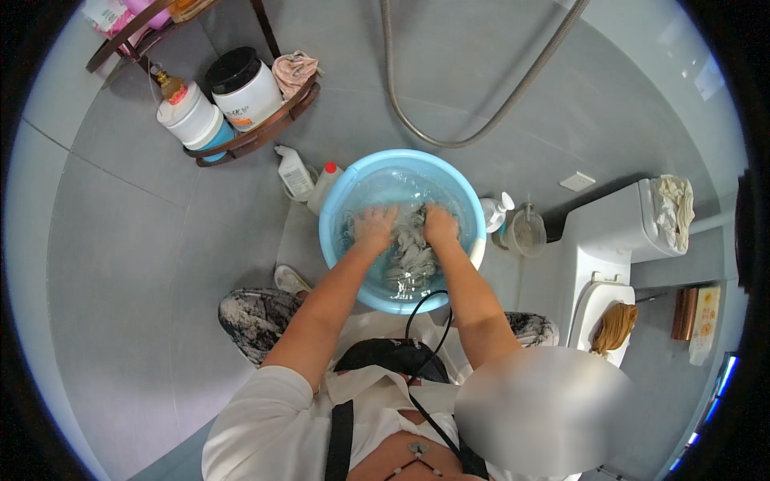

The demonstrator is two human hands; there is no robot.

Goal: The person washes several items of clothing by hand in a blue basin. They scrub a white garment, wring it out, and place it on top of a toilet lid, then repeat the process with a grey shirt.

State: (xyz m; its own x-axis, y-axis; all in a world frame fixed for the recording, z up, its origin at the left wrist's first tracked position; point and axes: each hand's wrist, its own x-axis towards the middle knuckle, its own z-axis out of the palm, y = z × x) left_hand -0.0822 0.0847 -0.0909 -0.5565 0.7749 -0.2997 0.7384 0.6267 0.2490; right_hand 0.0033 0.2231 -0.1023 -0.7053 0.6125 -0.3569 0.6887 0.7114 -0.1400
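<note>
A light blue basin [333, 276] of water stands in front of me, with a wet grey cloth [415, 255] bunched in it. My left hand [374, 227] is down in the water at the cloth's left side, its fingers stretched forward and slightly apart, their tips blurred by the water. At the cloth's upper right, my right hand [440, 226] has its fingers curled over a fold. What lies under both palms is hidden.
Left of the basin stand a white bottle [295, 173] and a red-capped bottle [325, 186]. To its right are a pump bottle [496, 211], a clear plastic tub [527, 230] and a toilet [589, 309]. A shower hose [489, 120] hangs beyond; a corner shelf [269, 128] holds jars.
</note>
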